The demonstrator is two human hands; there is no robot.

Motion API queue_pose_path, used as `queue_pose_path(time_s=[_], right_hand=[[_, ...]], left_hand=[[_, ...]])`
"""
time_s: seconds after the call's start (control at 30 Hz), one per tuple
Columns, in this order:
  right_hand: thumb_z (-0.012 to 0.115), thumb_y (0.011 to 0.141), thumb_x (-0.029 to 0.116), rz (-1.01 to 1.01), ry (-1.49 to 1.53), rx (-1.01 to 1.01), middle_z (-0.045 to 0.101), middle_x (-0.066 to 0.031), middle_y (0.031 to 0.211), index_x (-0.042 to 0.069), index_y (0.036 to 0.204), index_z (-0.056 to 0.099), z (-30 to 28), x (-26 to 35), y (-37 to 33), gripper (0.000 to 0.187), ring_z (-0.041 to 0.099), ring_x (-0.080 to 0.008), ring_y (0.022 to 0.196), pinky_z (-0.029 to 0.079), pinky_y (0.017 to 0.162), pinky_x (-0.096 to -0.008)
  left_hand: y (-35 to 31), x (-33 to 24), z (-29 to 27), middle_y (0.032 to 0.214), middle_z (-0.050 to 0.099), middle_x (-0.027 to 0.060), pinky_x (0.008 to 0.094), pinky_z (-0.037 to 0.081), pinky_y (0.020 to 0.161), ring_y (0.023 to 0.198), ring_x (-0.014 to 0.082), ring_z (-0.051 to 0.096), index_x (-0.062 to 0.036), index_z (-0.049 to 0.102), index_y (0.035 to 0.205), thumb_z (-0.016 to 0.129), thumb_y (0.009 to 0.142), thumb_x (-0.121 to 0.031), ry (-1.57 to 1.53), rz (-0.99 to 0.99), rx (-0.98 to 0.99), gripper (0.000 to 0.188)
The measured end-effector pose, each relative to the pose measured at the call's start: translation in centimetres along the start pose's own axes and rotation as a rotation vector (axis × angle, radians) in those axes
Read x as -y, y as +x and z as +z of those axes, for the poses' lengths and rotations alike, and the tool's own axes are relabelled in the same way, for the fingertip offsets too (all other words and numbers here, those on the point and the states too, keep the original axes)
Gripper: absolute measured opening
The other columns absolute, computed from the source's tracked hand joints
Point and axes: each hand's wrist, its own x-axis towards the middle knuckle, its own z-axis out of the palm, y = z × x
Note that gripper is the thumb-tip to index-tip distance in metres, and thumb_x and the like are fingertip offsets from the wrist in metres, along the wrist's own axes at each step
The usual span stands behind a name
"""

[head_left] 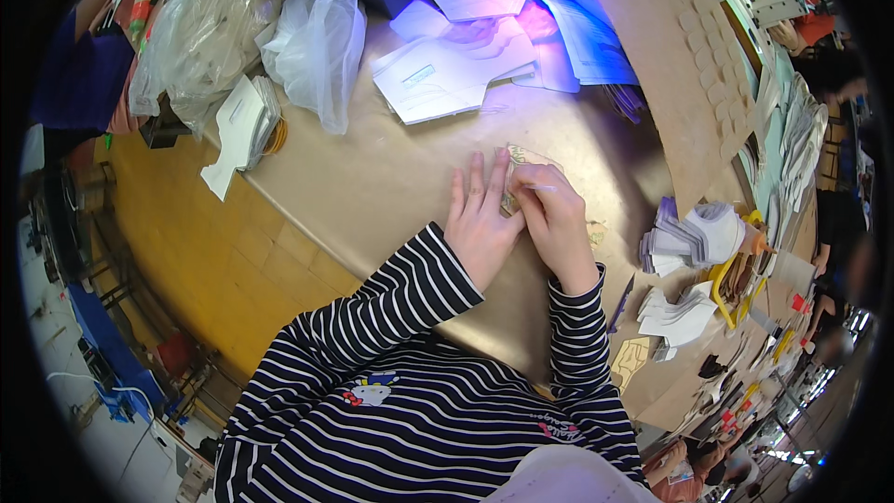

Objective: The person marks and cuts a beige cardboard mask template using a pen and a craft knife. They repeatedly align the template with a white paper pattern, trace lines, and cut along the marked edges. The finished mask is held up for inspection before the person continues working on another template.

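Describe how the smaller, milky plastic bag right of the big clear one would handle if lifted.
The milky plastic bag would probably flop and change shape, since its film lies in loose creases. It looks light for its bulk, being translucent and puffy. It seems unlikely to roll, given its crumpled, uneven outline.

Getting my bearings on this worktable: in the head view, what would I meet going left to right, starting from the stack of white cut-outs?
Stack of white cut-outs, whitish translucent bag, left hand, right hand, slim dark pen-like item, fanned pile of white pieces.
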Motion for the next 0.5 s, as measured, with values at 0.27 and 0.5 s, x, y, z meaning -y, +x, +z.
queue_pose_path(time_s=[0.27,0.5], right_hand=[[0.063,0.085,-0.006,0.049,-0.031,-0.075,0.066,-0.0179,0.101,0.0,0.103,0.062,0.8,-0.5,0.6,0.019,0.064,-0.0368,0.095,0.053,0.084,-0.0405],[0.061,0.09,-0.007,0.073,0.007,-0.021,0.067,-0.0139,0.099,-0.003,0.101,0.063,0.1,-0.7,-1.4,0.012,0.067,-0.0239,0.088,0.054,0.08,-0.0311]], left_hand=[[0.1,-0.1,0.2,0.161,0.026,0.0261,0.0681,0.024,0.114,0.145,0.0524,0.028,-0.0183,0.067,0.12,0.058,0.09,-0.023,-0.067,0.011,-0.065,0.032],[0.1,0.0,0.1,0.161,0.024,0.0263,0.068,0.023,0.115,0.145,0.0525,0.027,-0.0171,0.068,0.113,0.058,0.09,-0.023,-0.062,0.005,-0.031,0.025]])
